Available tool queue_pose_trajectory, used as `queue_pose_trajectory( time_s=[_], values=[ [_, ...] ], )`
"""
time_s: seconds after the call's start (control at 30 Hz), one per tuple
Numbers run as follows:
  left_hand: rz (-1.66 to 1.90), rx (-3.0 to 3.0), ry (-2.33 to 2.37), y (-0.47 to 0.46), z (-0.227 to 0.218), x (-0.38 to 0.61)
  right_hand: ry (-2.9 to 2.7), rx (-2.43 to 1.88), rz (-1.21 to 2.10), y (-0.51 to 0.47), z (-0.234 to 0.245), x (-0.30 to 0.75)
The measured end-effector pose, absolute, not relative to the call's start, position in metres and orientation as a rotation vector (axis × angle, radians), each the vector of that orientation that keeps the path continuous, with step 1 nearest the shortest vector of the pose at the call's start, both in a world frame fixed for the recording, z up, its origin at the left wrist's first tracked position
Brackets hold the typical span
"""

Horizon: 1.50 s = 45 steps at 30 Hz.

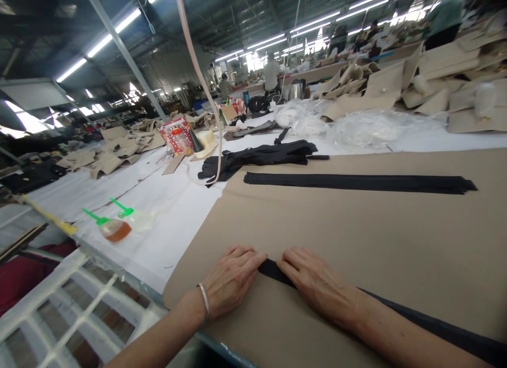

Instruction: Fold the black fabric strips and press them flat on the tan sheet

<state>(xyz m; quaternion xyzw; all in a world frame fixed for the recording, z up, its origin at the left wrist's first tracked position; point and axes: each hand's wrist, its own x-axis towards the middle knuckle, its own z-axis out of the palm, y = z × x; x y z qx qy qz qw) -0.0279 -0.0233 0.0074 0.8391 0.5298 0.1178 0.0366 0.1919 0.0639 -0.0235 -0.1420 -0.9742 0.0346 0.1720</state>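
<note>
A long black fabric strip (420, 316) runs across the brown sheet (336, 225) toward the lower right corner. My left hand (233, 278) is closed over the strip's left end, a bracelet on its wrist. Close to its right, my right hand (311, 275) presses on the same strip with fingers bent together. A short length of the strip shows between the two hands, and my right forearm hides part of it. Farther back on the sheet lies a flat stack of black strips (356, 182). Behind that is a loose bundle of black strips (261, 158).
Two squeeze bottles with green nozzles, one holding amber liquid (114, 229), lie on the white table cover (178, 220) at left. A pink hose (198, 67) hangs down near the bundle. Beige fabric pieces (447, 67) and clear plastic (368, 128) are piled behind. People are in the background.
</note>
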Motion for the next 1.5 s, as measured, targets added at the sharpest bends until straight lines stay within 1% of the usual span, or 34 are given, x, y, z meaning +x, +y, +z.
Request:
queue_pose_trajectory(
  time_s=[0.3,0.63,0.93,1.0,1.1,1.2,1.33,1.5],
  values=[
    [0.194,2.615,1.705,-0.023,0.011,-0.013,-2.791,-0.387,0.014,0.061,-0.017,0.202],
    [0.101,2.657,1.719,-0.025,0.008,-0.012,-2.832,-0.435,0.122,0.061,-0.014,0.232],
    [0.148,2.686,1.723,-0.026,0.009,-0.012,-2.826,-0.503,0.203,0.059,-0.008,0.264],
    [0.211,2.678,1.742,-0.025,0.011,-0.007,-2.831,-0.521,0.224,0.058,-0.007,0.268],
    [0.399,2.618,1.783,-0.022,0.014,0.017,-2.840,-0.530,0.235,0.058,-0.010,0.270],
    [0.492,2.518,1.655,-0.017,0.008,0.050,-2.829,-0.532,0.202,0.058,-0.015,0.269],
    [0.485,2.467,1.585,-0.016,-0.009,0.073,-2.821,-0.535,0.143,0.056,-0.014,0.273],
    [0.425,2.587,1.538,-0.022,-0.016,0.066,-2.851,-0.539,0.101,0.053,-0.003,0.290]
  ],
)
